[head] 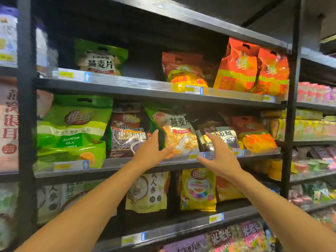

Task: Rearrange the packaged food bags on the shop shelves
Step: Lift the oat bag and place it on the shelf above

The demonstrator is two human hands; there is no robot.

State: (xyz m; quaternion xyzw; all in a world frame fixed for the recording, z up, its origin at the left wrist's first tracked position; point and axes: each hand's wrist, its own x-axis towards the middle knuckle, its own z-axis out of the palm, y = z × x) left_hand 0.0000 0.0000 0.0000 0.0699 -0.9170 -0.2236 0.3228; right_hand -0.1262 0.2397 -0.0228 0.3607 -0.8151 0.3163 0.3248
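Shop aisle: dark metal shelving (pixel 145 93) with price rails along the edges. Middle tier holds a green plastic oat-flake bag with an orange cereal print (pixel 179 131), leaning crooked beside a brown black-sesame bag (pixel 127 135). Left hand (pixel 151 151) and right hand (pixel 221 159) have fingers spread and unclenched, flanking the oat-flake bag's base and grasping nothing. Contact cannot be told. Probably placed to straighten it.

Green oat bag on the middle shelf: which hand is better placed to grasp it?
Probably the left hand: its fingers reach the green oat bag low down, while the right hand is before the dark bag beside it.
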